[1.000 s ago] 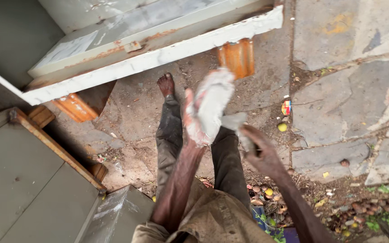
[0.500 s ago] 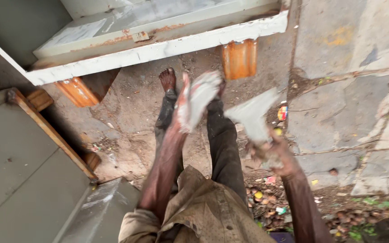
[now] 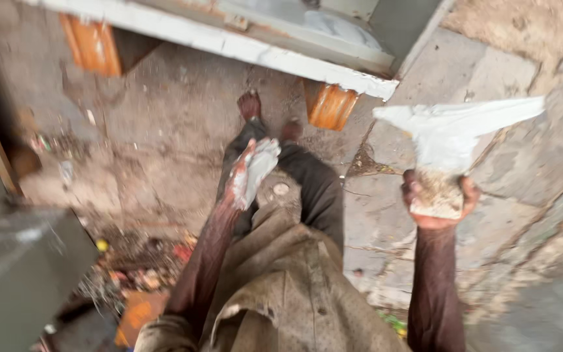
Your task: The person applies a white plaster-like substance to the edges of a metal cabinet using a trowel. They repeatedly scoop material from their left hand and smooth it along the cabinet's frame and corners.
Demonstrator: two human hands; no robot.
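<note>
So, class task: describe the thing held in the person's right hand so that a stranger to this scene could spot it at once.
Start at the white-edged grey cabinet resting on orange blocks at the top, then move right onto the stone paving. There the right hand grips a crumpled white plastic bag, its bottom packed with pale gritty powder. Unlike the paste-smeared left hand, it flares out in a wide wing shape above the fist.

1. The right hand (image 3: 439, 202) grips a paint-caked lump with a white sheet (image 3: 454, 130) spreading above it.
2. The left hand (image 3: 250, 173), smeared white, hangs open over the person's dark trousers (image 3: 317, 189).
3. Bare feet rest on the dirt ground (image 3: 158, 130), near the white-edged panel (image 3: 229, 42) on orange blocks (image 3: 330, 105).
</note>
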